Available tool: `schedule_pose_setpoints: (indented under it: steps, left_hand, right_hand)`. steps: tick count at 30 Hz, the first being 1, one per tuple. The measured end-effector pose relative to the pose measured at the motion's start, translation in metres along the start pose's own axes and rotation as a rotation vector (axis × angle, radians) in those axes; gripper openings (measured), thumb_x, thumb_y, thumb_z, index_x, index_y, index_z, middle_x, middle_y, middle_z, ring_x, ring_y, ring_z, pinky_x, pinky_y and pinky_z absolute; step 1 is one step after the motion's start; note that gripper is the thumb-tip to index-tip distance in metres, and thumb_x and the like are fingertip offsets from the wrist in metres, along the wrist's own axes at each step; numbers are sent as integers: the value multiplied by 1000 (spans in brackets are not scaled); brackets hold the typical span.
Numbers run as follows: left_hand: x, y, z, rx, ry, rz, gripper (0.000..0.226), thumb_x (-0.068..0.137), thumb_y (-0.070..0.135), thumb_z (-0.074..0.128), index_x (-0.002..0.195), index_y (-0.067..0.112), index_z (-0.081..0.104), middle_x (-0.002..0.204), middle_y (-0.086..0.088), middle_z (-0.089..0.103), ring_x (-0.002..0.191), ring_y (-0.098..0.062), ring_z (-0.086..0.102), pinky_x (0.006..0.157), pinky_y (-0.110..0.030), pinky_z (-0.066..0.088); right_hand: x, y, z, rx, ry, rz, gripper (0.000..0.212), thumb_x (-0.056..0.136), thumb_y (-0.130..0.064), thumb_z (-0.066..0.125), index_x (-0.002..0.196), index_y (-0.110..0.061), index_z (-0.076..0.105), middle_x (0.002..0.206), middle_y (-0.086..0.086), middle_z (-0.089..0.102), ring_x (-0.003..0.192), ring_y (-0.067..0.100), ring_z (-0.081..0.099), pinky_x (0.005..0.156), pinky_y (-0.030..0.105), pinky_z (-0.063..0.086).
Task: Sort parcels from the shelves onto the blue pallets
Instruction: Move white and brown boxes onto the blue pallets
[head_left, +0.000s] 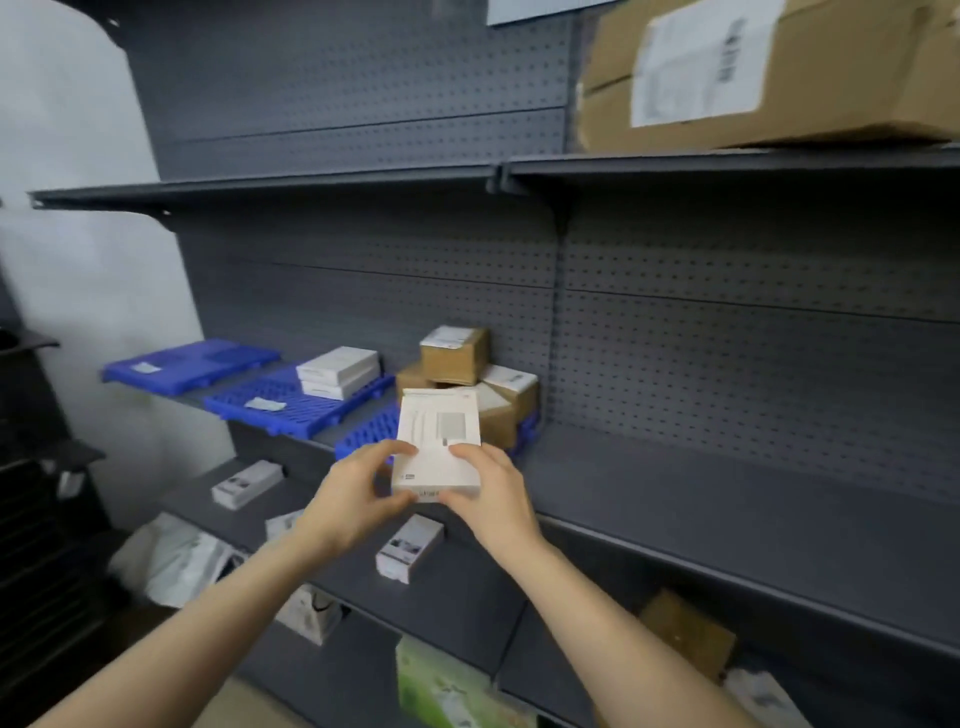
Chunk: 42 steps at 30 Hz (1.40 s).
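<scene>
**White parcel in hand, short of the blue pallets**

- Item: white parcel (439, 447), flat carton, printed face up, long side pointing away from the person. It is in the air in front of the pallet shelf (727, 493), resting on nothing
- Hold: left grip (358, 499) pinches the near left corner, thumb on top and fingers curled beneath. Right grip (493, 499) pinches the near right corner the same way. Both are closed on the parcel and the far end is unsupported
- Likely destination: middle pallet (296, 402), at 10 o'clock from the parcel, which carries a white stack (337, 371) of similar cartons. That likeness suggests the parcel belongs there
- Handling advice: keep both grips on, carry it level toward 10 o'clock, land it flat and square on the white stack, and let go only once it sits
- Hazard: the brown boxes (454, 356) at 12 o'clock are piled loosely on the nearest pallet (363, 434), so pass clear of them
- Also on the shelf: left pallet (192, 364), far out at 10 o'clock, holds only a small label
- Above: large carton (769, 73) at 1 o'clock on the upper shelf, against grey pegboard (363, 78)
- Below: small white boxes (410, 548) at 6 o'clock, and white poly bags (171, 561) at 8 o'clock
- Image: soft with motion blur, print unreadable
</scene>
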<state>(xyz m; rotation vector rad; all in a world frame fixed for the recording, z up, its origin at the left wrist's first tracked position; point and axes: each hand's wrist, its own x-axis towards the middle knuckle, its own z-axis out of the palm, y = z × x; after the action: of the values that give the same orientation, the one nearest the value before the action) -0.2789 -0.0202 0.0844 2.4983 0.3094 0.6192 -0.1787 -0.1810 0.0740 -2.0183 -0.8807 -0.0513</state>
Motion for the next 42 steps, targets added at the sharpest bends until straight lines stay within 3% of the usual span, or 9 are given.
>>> schedule_pose_setpoints:
  steps: [3,9,12,18,22,28,33,37,42]
  left_hand:
    - [-4,-65,-42,6,10,-44,48,71,29,75,109,44,49,109,5,65,92,-7,65,82,-37,54]
    - [13,-161,-103,36,44,-73,47,79,20,74,120,27,54,109,9,59,96,-7,60,80,-22,50]
    - [42,-196,-124,46,54,-67,48,80,22,71,124,26,53,115,9,58,100,-10,58,86,-28,51]
    - [119,-254,-141,16,81,-64,46,81,25,72,122,31,51,113,8,59,91,-7,61,74,-17,49]
    - [186,-293,-139,-39,94,-44,44,81,24,72,121,29,53,111,3,62,91,-10,61,79,-31,55]
    - [296,-346,-123,63,-23,-3,43,87,39,64,127,30,49,123,5,59,108,-13,56,90,-32,48]
    - [342,-387,-97,218,-195,1,56,91,50,53,141,32,35,135,-1,51,124,-22,39,102,-34,36]
    - [358,-395,-96,253,-269,-4,65,93,54,45,149,37,17,152,-1,29,137,-26,22,113,-38,24]
    - [349,-386,-120,115,-149,54,60,93,45,51,146,30,28,145,-3,37,134,-25,31,110,-37,31]
  right_hand:
    - [26,-35,67,-29,-54,-42,51,81,-20,71,129,-24,55,139,1,44,126,22,47,106,32,40]
    - [79,-84,163,-79,-97,-99,53,84,-26,68,134,-26,50,142,0,41,128,21,43,105,32,38]
    - [116,-101,190,-102,-74,-102,52,86,-27,66,135,-28,48,144,-2,37,129,22,40,105,35,38]
    - [204,-107,229,-80,-75,-121,50,89,-20,62,137,-24,48,146,-2,33,130,19,40,105,28,35]
    - [271,-95,254,-57,-49,-124,47,91,-16,59,137,-21,47,146,-2,33,129,17,41,103,24,35]
    - [376,-58,281,-95,-46,-63,43,92,-14,58,134,-17,51,142,1,30,127,18,43,101,20,37]
    - [415,-26,308,-228,-104,46,49,96,-18,50,143,-26,40,154,0,20,129,21,42,101,29,42]
    - [433,-24,311,-376,-141,117,58,98,-30,42,150,-36,18,161,-4,-3,142,25,24,114,36,29]
    - [413,-45,306,-372,-26,150,56,98,-34,42,150,-30,21,161,-1,3,144,27,17,117,40,23]
